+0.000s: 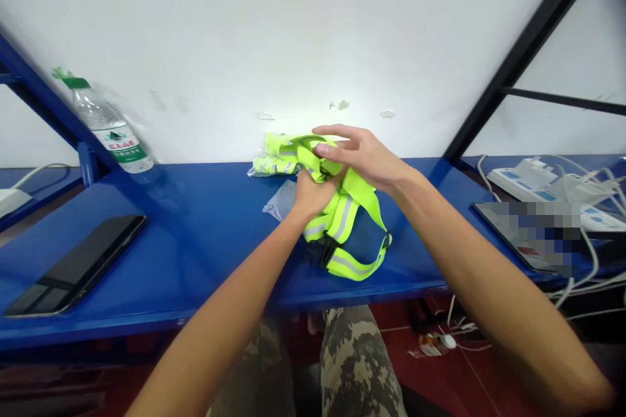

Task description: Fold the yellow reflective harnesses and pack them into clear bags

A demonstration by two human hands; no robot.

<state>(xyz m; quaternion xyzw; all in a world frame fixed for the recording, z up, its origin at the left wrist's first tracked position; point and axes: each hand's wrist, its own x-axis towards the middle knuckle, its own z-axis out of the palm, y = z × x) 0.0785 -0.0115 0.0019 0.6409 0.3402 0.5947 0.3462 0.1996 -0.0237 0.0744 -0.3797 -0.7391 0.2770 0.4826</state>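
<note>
Nearest: camouflage-patterned trousers (359, 365), below hands. Left hand (315, 192) curled round neon-yellow reflective webbing straps (345, 215), gripping them on blue tabletop (195, 228). Right hand (359, 153) part-open, fingers at straps' upper folds. Beyond left hand: plastic-wrapped neon-yellow bundle (276, 165), near white wall (293, 32).

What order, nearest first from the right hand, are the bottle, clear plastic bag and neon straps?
1. Neon straps, at the right hand's fingertips.
2. Clear plastic bag, beside the left hand.
3. Bottle, far left, against the wall.
</note>
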